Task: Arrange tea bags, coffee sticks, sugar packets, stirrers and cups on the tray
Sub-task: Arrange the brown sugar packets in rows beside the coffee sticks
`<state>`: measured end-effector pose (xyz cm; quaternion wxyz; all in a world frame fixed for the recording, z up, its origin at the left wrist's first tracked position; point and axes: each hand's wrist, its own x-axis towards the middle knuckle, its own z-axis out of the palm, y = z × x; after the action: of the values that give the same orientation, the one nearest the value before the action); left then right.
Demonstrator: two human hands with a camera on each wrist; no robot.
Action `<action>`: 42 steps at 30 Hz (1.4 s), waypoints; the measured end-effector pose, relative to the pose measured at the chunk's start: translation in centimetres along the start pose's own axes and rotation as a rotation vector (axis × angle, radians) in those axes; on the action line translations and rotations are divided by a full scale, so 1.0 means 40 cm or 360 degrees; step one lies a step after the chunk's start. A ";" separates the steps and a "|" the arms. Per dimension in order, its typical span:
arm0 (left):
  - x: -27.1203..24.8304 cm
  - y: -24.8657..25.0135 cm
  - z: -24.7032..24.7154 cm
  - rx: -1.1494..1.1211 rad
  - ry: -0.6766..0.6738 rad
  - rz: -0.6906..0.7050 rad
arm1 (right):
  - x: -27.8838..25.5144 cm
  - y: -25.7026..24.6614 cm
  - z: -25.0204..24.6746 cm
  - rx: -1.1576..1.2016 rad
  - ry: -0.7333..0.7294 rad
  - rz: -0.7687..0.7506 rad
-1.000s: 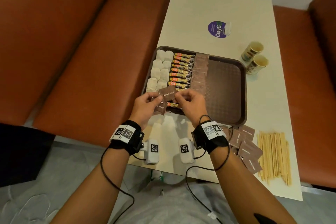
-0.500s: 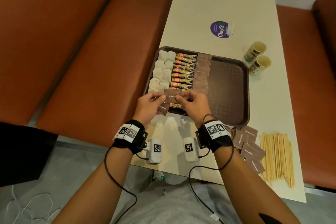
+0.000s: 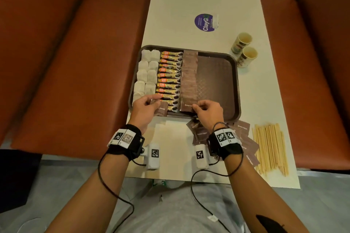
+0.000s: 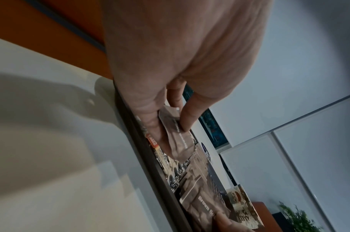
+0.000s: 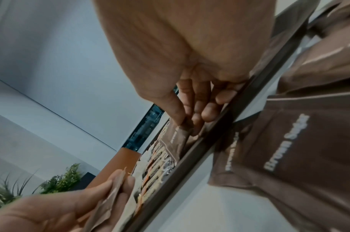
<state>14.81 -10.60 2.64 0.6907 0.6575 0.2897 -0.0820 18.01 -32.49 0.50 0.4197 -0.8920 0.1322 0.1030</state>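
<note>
A dark brown tray (image 3: 217, 89) holds white tea bags (image 3: 146, 73) at its left, a column of coffee sticks (image 3: 170, 75) and a column of brown sugar packets (image 3: 189, 79). My right hand (image 3: 195, 108) pinches one brown sugar packet (image 3: 186, 105) at the near end of that column, low over the tray. My left hand (image 3: 154, 102) pinches another sugar packet (image 3: 161, 109) (image 4: 178, 141) over the tray's near left corner. The right wrist view shows thumb and fingers (image 5: 182, 116) closed on the packet (image 5: 176, 135).
More sugar packets (image 3: 244, 138) lie loose on the table right of my right wrist. Wooden stirrers (image 3: 270, 147) lie in a bundle at the near right. Two paper cups (image 3: 244, 49) stand right of the tray. A purple sticker (image 3: 205, 22) sits beyond. Orange benches flank the table.
Both hands held one packet together above the tray's near edge. They have parted: the right hand carried that packet right and down to the sugar column, the left stayed at the corner with another.
</note>
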 end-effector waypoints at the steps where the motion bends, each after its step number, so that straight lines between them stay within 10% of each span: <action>1: 0.002 -0.002 0.003 -0.0001 -0.0006 -0.0001 | -0.001 0.005 0.000 -0.0006 0.0003 0.0008; 23: 0.019 -0.026 -0.007 0.0041 0.0015 0.0127 | 0.010 -0.003 0.020 -0.0098 0.0020 0.0100; 42: -0.003 -0.028 -0.004 -0.0012 -0.0103 0.0240 | -0.060 -0.102 0.056 0.0167 -0.0240 -0.0490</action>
<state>14.11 -10.62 1.76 0.7064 0.6719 0.2171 -0.0497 16.91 -27.90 2.75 0.4852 -0.8684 -0.0326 0.0971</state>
